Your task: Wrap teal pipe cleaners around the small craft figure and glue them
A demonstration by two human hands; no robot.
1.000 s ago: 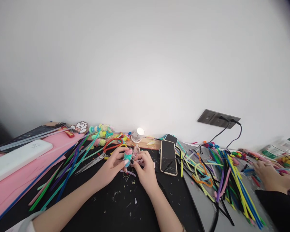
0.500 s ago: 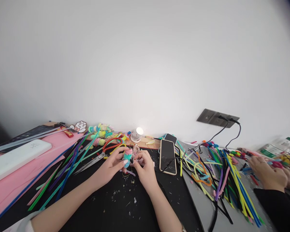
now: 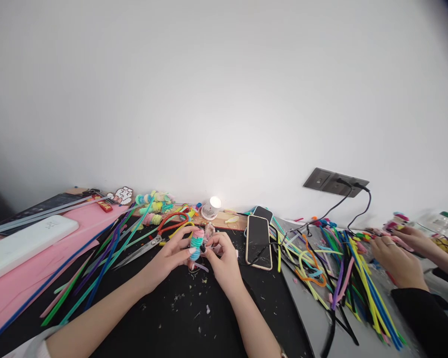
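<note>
striped fuzzy coil [image 3: 197, 242]: pink on top, turquoise below, up off the black surface [image 3: 194, 330] between the person's two hands; long axis close to upright, leaning slightly.
left hand [image 3: 176, 249]: closed around the coil from its left side, thumb across the front, fingers behind.
right hand [image 3: 222, 252]: just to the coil's right, fingers curled, thumb and forefinger drawn together beside it; from where i stand i can't tell whether a strand is pinched there.
nearer hand: the left, which has the grip; the coil lies directly left of the right fingertips.
purple strip [image 3: 201, 267]: just below the coil, near side.
scissors [image 3: 140, 251]: left of the left hand, orange handles toward the wall.
white cup [image 3: 211, 208]: beyond the hands, by the wall.
phone [image 3: 259, 242]: flat, right of the right hand.
loose stems [image 3: 377, 293]: spread farther right, near a co-worker's hand [image 3: 397, 261].
</note>
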